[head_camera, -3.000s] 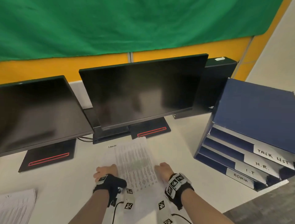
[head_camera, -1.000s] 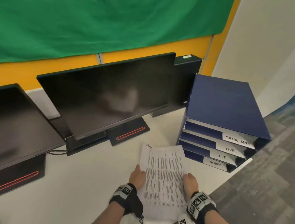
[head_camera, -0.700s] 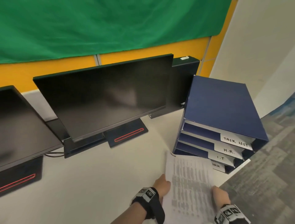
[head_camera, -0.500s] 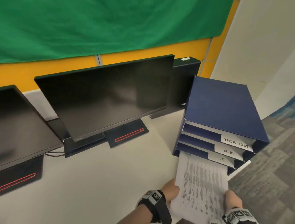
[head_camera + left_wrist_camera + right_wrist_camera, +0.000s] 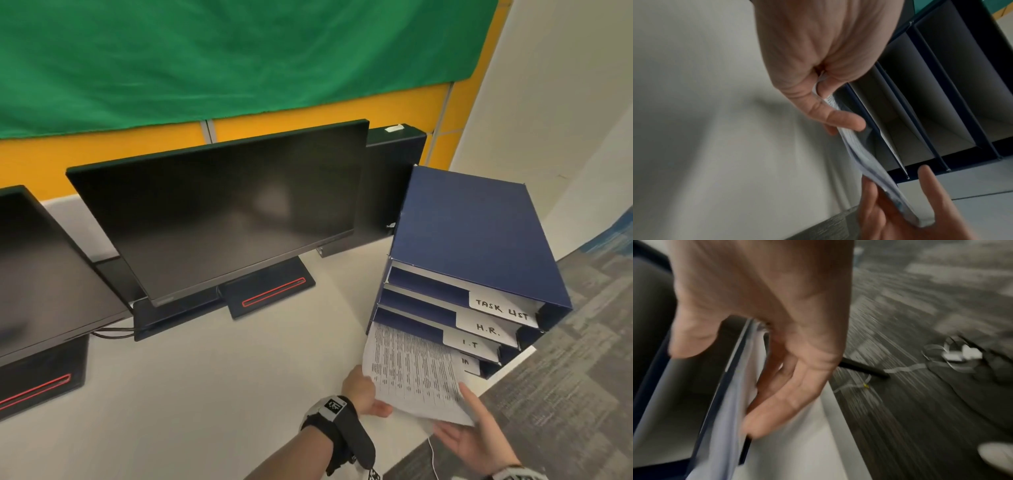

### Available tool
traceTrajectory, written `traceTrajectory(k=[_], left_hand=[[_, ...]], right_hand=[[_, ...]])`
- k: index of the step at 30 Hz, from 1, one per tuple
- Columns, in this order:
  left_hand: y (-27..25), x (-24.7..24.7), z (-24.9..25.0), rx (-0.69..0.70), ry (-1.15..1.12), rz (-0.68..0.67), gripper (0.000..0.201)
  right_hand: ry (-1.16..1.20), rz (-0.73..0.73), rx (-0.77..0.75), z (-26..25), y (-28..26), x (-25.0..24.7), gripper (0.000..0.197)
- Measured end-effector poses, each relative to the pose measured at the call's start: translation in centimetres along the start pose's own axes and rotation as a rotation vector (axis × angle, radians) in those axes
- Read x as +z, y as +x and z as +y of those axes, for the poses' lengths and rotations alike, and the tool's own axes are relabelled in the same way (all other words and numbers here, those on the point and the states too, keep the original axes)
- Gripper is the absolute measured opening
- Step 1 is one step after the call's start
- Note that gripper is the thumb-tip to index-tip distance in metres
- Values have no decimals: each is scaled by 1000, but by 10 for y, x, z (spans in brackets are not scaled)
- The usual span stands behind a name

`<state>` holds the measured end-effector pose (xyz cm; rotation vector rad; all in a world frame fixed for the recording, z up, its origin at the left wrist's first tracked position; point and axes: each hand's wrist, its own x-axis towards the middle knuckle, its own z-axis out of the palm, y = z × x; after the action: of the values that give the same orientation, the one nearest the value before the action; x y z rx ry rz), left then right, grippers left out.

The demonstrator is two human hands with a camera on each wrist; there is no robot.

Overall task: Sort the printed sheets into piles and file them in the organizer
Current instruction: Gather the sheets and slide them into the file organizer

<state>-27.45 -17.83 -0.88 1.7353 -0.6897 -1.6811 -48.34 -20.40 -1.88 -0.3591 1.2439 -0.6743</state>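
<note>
A stack of printed sheets (image 5: 411, 373) slants with its far edge inside the bottom slot of the blue organizer (image 5: 472, 233). It covers most of that slot's label. The slots above read TASK LIST (image 5: 501, 308), H.R. and I.T. My left hand (image 5: 368, 394) pinches the stack's left edge between thumb and fingers, as the left wrist view shows (image 5: 840, 128). My right hand (image 5: 466, 425) lies palm up under the near right corner. In the right wrist view its fingers (image 5: 777, 395) run straight along the sheets' underside (image 5: 725, 410), the thumb held apart.
The organizer stands at the right corner of the white desk (image 5: 205, 394), close to its edge, with grey carpet (image 5: 565, 394) beyond. Two dark monitors (image 5: 222, 212) (image 5: 34, 274) and a black box (image 5: 394, 178) stand behind. A cable and a white plug (image 5: 962, 353) lie on the floor.
Both hands lifted the stack off the desk in front of the monitor and carried it right. Its far edge has gone into the organizer's bottom slot. The right hand turned palm up.
</note>
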Motion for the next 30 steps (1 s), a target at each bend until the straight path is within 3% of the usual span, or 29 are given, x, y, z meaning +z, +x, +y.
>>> traceTrajectory(k=[3,7,11,15,17,18,19,22,25,28,30], left_hand=[[3,4,-1,6,-81,27,31],[7,6,-2,32,-95,39,30],[0,-13,-2,18,-191,109,20],[-6,-56,-17,58,-267,182,18],[-16,-81,-27,81,-302,222,16],[-21,-94,-34,97,-310,253,14],[-30,-108,-41,113,-320,294,13],[-56,-153,-72,178,-302,492,9],[-81,-207,-114,185,-74,813,23],[-117,-265,-159,-30,390,1162,19],[-147,-303,-190,-192,477,1320,30]], right_hand=[[8,-70,84,25,-12,14,29],[-40,-43,103,20,-4,40,2],[-43,99,77,-8,16,53,2],[62,220,-49,-38,46,71,21],[250,187,-44,-47,49,86,25],[199,199,-89,-46,57,88,27],[243,116,-59,-43,64,91,28],[162,-45,-111,-22,65,113,28],[-4,-155,3,12,58,152,34],[-217,-291,93,57,45,200,48],[-372,-383,139,84,32,232,54]])
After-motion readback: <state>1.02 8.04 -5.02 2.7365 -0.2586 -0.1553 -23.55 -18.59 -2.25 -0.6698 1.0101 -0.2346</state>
